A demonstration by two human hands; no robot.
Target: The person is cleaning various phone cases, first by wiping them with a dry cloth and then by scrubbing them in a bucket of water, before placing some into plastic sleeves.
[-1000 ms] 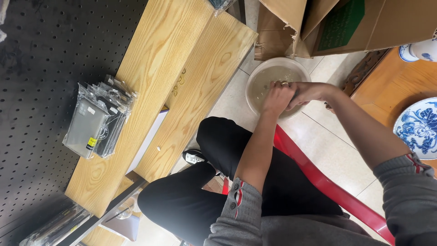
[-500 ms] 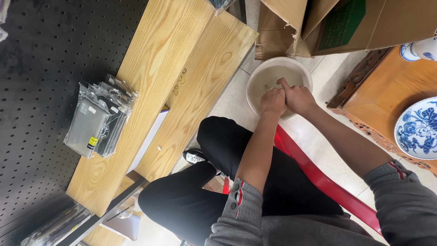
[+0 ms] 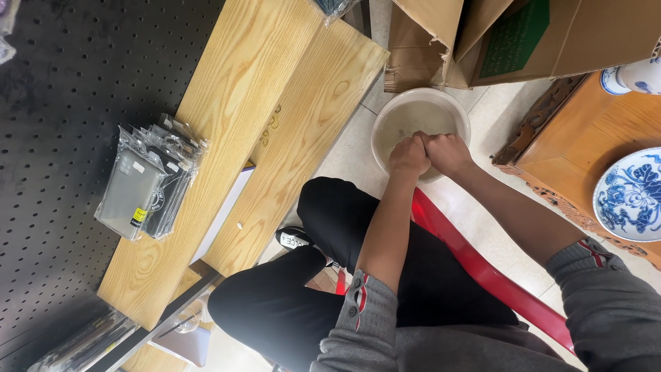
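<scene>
Both hands have drawn together since a second ago: the right hand [image 3: 447, 153], which then reached across with fingers spread over the left, is now curled into a fist, knuckles pressed against the left hand [image 3: 409, 156]. The left is likewise closed into a fist. Whatever they clench is hidden inside the fingers — I cannot tell what it is, or whether anything is there at all.

Both fists sit in the near side of the basin [image 3: 385, 110], a pale round bowl on the tiled floor [image 3: 482, 220], holding cloudy water [image 3: 420, 116]. By its look the basin is thin plastic: light when empty, but with water in it heavy and apt to slop, with a wet rim that would be slippery. It is best taken by the rim at two opposite sides and kept level.

Just behind the basin stand torn cardboard boxes [image 3: 482, 41]. Left of the basin runs a light wooden shelf [image 3: 268, 110], and farther left along it lies a stack of flat items in clear sleeves [image 3: 148, 179], against a black pegboard [image 3: 62, 138]. Right of the basin stands a carved wooden cabinet [image 3: 585, 145] carrying a blue-and-white plate [image 3: 630, 193] — fragile ware. On the near side of the basin are the person's black-trousered knee [image 3: 330, 207] and the edge of a red plastic chair [image 3: 482, 269].
</scene>
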